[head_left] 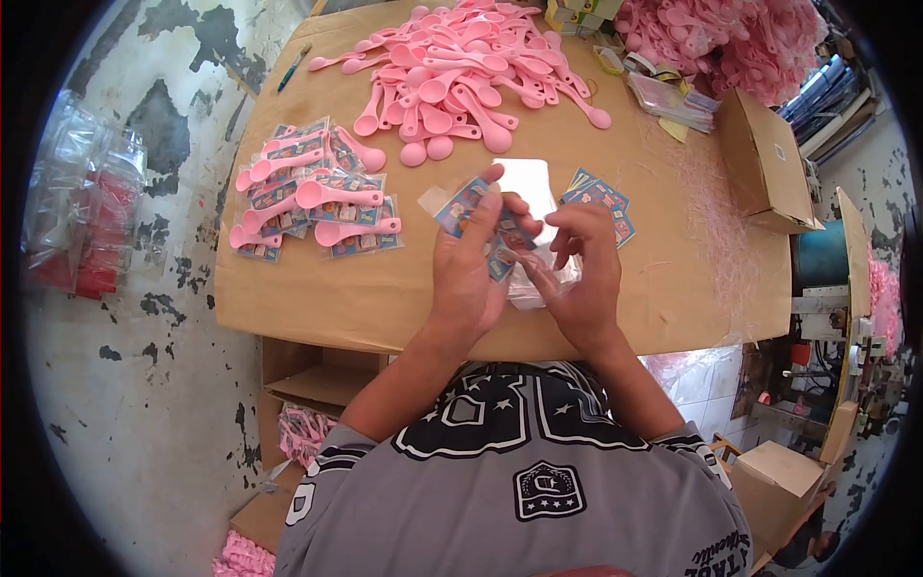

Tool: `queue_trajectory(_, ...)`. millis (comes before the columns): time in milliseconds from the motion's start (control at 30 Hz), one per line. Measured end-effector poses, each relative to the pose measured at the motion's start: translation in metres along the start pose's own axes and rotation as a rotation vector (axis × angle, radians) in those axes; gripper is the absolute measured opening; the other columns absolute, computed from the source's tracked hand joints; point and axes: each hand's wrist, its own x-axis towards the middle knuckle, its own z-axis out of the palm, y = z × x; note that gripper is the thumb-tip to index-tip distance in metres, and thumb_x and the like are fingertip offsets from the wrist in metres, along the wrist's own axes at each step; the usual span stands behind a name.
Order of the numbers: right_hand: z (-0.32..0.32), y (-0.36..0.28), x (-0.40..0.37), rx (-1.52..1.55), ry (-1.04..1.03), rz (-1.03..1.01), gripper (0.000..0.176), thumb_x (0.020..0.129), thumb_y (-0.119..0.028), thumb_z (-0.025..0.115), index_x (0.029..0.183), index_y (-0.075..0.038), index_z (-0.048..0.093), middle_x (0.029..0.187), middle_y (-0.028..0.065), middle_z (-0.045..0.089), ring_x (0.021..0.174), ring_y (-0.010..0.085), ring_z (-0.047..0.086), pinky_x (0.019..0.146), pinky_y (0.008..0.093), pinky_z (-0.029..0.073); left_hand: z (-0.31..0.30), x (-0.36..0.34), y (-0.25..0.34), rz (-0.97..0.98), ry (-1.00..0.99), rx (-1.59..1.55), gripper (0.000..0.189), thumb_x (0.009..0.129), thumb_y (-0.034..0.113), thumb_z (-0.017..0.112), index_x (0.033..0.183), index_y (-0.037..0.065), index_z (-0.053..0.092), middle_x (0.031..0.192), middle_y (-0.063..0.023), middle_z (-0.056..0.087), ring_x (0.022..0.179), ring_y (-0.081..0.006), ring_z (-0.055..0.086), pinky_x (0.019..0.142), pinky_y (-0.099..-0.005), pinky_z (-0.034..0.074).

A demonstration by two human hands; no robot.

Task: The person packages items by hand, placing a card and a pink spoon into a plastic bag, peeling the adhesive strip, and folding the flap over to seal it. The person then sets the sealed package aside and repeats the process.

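In the middle of the table, my left hand (466,269) is closed around several blue printed cards (465,204), with clear plastic showing beside them. My right hand (591,279) is close by on the right, its curled fingers apart from the thumb, whose tip is at the lower edge of the held cards; some blur covers it. Beneath both hands lies a stack of clear plastic bags (524,178). More printed cards (606,202) are fanned out just beyond my right hand. Left of my hands are pink spoons (336,195) on bagged cards, in an overlapping heap.
A big heap of loose pink spoons (471,62) covers the far side of the table (298,308). A pen (294,69) lies far left. On the right are a cardboard box (764,159), plastic packets (673,101) and bagged pink items (721,43).
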Motion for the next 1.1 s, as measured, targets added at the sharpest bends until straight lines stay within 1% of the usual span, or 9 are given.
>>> queue_trajectory(67,-0.013,0.005,0.014,-0.261,-0.131,-0.377,0.019,0.081,-0.004,0.081,0.095,-0.006,0.068,0.095,0.0066,0.065,0.084,0.0251,0.064,0.07,0.0333,0.052,-0.006,0.002,0.004,-0.026,0.082,-0.038,0.034,0.108,0.02,0.063,0.138,0.006,0.055,0.1,-0.0052,0.067,0.087,-0.0137,0.067,0.084,-0.0317,0.058)
queue_trajectory(100,-0.019,0.005,0.019,-0.267,-0.255,-0.392,0.017,0.08,-0.006,0.081,0.093,-0.008,0.071,0.095,0.0075,0.067,0.086,0.029,0.064,0.073,0.0381,0.053,-0.015,0.006,0.006,-0.043,0.121,-0.075,0.033,0.107,0.021,0.063,0.136,0.006,0.056,0.099,-0.0047,0.066,0.086,-0.0135,0.066,0.085,-0.0327,0.058)
queue_trajectory(200,-0.043,0.031,0.056,-0.222,-0.444,-0.307,0.014,0.082,-0.007,0.08,0.093,-0.008,0.071,0.095,0.0068,0.069,0.09,0.0283,0.065,0.077,0.0407,0.054,-0.039,0.014,0.016,-0.029,0.196,-0.146,0.028,0.107,0.022,0.065,0.13,0.007,0.06,0.096,-0.0034,0.066,0.083,-0.0131,0.064,0.086,-0.035,0.058)
queue_trajectory(267,-0.055,0.056,0.099,-0.253,-0.393,-0.015,0.015,0.085,-0.01,0.077,0.098,-0.008,0.071,0.099,0.0078,0.071,0.096,0.0302,0.066,0.082,0.0433,0.053,-0.048,0.013,0.02,0.019,0.181,-0.172,0.026,0.107,0.02,0.064,0.13,0.007,0.061,0.096,-0.0034,0.066,0.084,-0.0131,0.064,0.087,-0.033,0.057)
queue_trajectory(433,-0.044,0.149,0.177,-0.791,-0.201,-0.273,0.028,0.089,-0.01,0.068,0.116,-0.008,0.066,0.107,0.0154,0.068,0.102,0.0349,0.067,0.086,0.0461,0.056,-0.027,-0.003,0.012,-0.015,0.173,-0.065,0.032,0.107,0.025,0.065,0.132,0.006,0.059,0.099,-0.0048,0.067,0.086,-0.0146,0.066,0.089,-0.036,0.057)
queue_trajectory(733,-0.04,0.154,0.184,-0.897,-0.236,-0.189,0.045,0.087,-0.004,0.064,0.131,-0.01,0.062,0.107,0.0191,0.066,0.096,0.0383,0.068,0.085,0.0471,0.057,-0.033,-0.001,0.014,0.129,0.184,0.004,0.038,0.107,0.029,0.064,0.136,0.004,0.057,0.114,-0.0113,0.068,0.104,-0.0227,0.068,0.103,-0.041,0.055)
queue_trajectory(867,-0.073,0.08,0.137,-0.372,-0.11,-0.098,0.034,0.093,0.0,0.068,0.127,-0.003,0.067,0.101,0.0107,0.07,0.091,0.0207,0.072,0.08,0.0314,0.058,-0.043,0.013,0.029,0.281,0.164,-0.036,0.039,0.108,0.031,0.062,0.135,0.004,0.056,0.117,-0.013,0.068,0.107,-0.0243,0.068,0.107,-0.0432,0.054)
queue_trajectory(933,-0.082,0.059,0.101,0.004,-0.075,0.182,0.017,0.096,-0.003,0.071,0.113,0.002,0.07,0.097,0.0092,0.072,0.088,0.0144,0.072,0.078,0.0268,0.056,-0.043,0.02,0.036,0.32,0.155,-0.045,0.039,0.108,0.032,0.062,0.134,0.003,0.056,0.118,-0.0129,0.068,0.107,-0.0245,0.068,0.107,-0.0438,0.054)
queue_trajectory(1100,-0.07,0.028,0.017,0.344,0.006,0.5,0.019,0.097,-0.007,0.075,0.113,0.003,0.069,0.099,0.0067,0.074,0.087,0.0119,0.07,0.08,0.0246,0.055,-0.037,0.031,0.042,0.397,0.156,-0.093,0.041,0.108,0.035,0.061,0.133,0.004,0.055,0.119,-0.0123,0.068,0.108,-0.0242,0.068,0.107,-0.0432,0.054)
